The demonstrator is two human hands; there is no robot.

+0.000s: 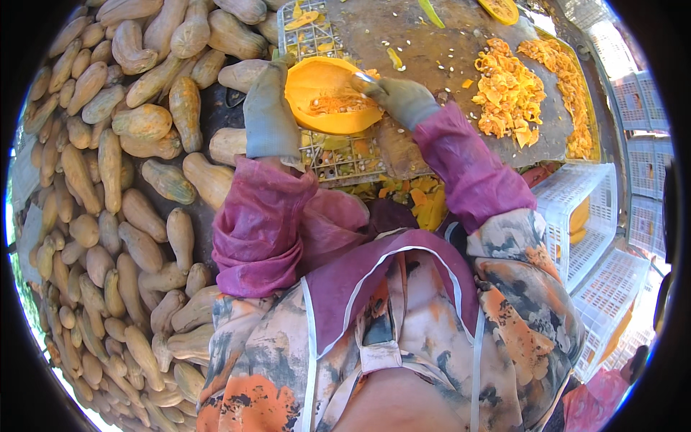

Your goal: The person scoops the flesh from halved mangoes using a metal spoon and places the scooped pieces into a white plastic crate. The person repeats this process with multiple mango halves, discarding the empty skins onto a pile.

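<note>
My left hand [271, 105], in a grey-green glove, grips the left side of a peeled orange squash half [309, 81]. The squash is tilted with its hollow facing me, and stringy pulp with seeds [341, 103] sits inside. Gloved too, my right hand [404, 100] is closed around a small metal scraping tool [367, 78] at the hollow's right rim. The tool's exact shape is partly hidden by the fingers. Beneath the squash lies a plastic grid [345, 168] scattered with peelings and seeds.
Unpeeled squashes [110, 170] are heaped on the left. Scooped pulp [510, 92] lies on the brown work surface [448, 32], with more in a yellow tray [596, 143]. White crates [607, 200] stand at right. A person's pink sleeve [591, 402] shows at lower right.
</note>
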